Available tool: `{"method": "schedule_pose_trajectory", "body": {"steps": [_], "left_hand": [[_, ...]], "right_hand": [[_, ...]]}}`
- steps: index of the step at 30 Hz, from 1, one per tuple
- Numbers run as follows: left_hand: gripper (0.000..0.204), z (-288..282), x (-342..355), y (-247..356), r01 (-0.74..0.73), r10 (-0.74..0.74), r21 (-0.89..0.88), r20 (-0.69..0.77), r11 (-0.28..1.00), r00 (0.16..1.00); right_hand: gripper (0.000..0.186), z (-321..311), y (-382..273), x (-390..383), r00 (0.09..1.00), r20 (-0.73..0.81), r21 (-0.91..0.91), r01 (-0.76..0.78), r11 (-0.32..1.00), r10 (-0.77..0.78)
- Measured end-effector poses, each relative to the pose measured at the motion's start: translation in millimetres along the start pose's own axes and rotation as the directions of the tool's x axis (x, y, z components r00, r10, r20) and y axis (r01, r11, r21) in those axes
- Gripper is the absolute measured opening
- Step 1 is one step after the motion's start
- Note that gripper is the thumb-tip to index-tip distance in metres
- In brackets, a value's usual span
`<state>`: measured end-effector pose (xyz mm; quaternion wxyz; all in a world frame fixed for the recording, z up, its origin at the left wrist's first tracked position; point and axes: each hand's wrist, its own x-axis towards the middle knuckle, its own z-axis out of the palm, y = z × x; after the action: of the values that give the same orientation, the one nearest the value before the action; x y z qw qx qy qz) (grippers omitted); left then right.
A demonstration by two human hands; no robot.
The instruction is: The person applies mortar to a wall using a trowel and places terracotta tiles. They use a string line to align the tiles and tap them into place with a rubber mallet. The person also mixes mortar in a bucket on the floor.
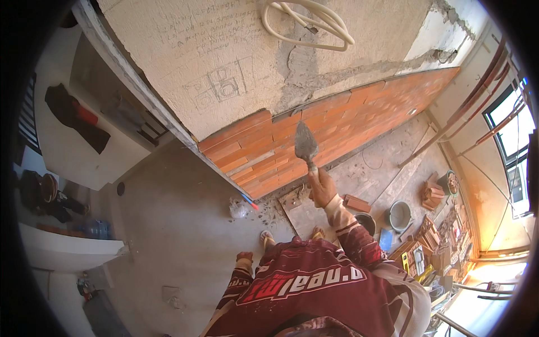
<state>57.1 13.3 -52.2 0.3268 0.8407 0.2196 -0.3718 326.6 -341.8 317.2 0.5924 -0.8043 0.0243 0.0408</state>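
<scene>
My right hand (322, 190) is closed round the handle of a small pointed trowel (305, 143), raised with its grey-smeared blade pointing away from me. Behind the blade is a low wall facing of orange bricks (337, 126), running along the foot of the plastered wall; whether the blade touches it I cannot tell. The brick courses end in a step at the upper left. My left hand (245, 257) hangs low beside my body, away from the wall, and its fingers are too small and hidden to make out.
A coiled cream hose (314, 22) hangs on the plastered wall (236, 62). To the right stand a grey bucket (400, 216), stacked orange bricks (431, 233) and several tools. A board (300, 208) lies near my feet, with a plastic bag (238, 208) left of it. Poles (466, 112) lean at the right.
</scene>
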Motion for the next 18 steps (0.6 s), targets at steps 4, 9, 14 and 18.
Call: {"method": "schedule_pose_trajectory", "body": {"steps": [4,9,14,18], "left_hand": [[0.012,13,22,-35,0.218,-0.224,-0.476,0.046,0.852,0.974],[0.011,0,7,-16,0.159,-0.233,-0.533,-0.075,0.831,0.970],[0.024,-37,-32,29,-0.297,0.381,0.728,0.053,0.619,0.923],[0.024,-38,-48,28,-0.287,0.373,0.724,0.045,0.627,0.927]], "right_hand": [[0.039,-31,-35,8,0.992,0.077,-0.296,0.121,0.947,-0.102],[0.041,-51,-78,13,0.957,0.265,-0.074,-0.104,0.992,0.120],[0.043,-61,-75,29,0.941,0.299,0.001,-0.170,0.985,0.162],[0.045,-62,-88,39,0.960,0.235,0.067,-0.176,0.982,0.155]]}}
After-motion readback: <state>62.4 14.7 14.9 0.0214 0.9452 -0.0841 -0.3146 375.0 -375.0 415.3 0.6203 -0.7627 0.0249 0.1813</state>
